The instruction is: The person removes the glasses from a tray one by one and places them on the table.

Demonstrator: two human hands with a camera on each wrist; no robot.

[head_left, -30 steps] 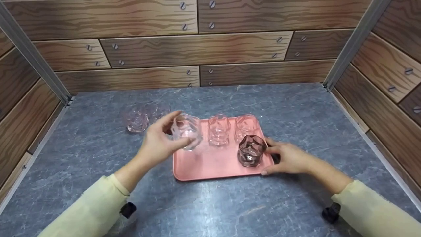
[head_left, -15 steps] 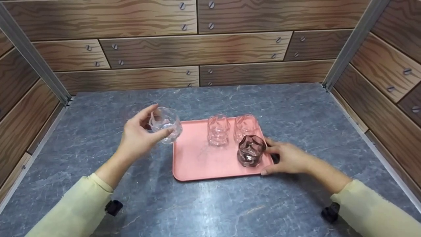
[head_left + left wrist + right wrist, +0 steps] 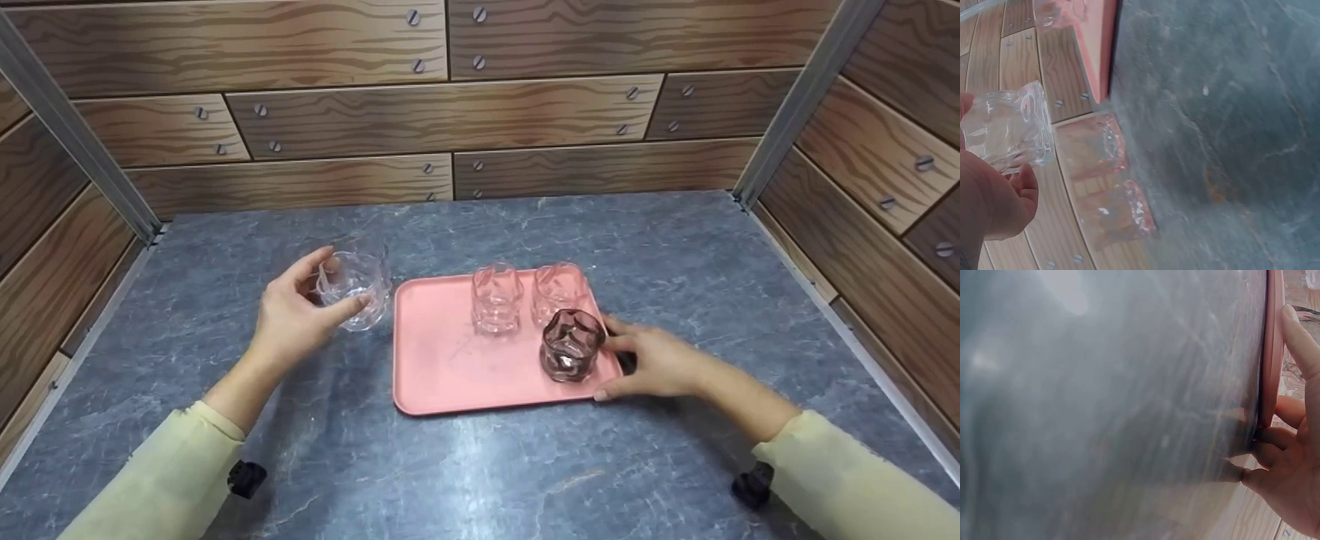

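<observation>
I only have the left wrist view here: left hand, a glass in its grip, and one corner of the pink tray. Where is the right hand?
Observer: In the head view, the right hand is at the right side of the pink tray, touching its edge.
Operator: Is any glass on that tray dark?
Observer: Yes, a dark smoky glass stands upright on it, close to the right hand.
Operator: And how many glasses on the tray in all?
Observer: Three: the dark one, a see-through glass toward the middle of the far edge, and a second see-through glass toward the far right corner.
</observation>
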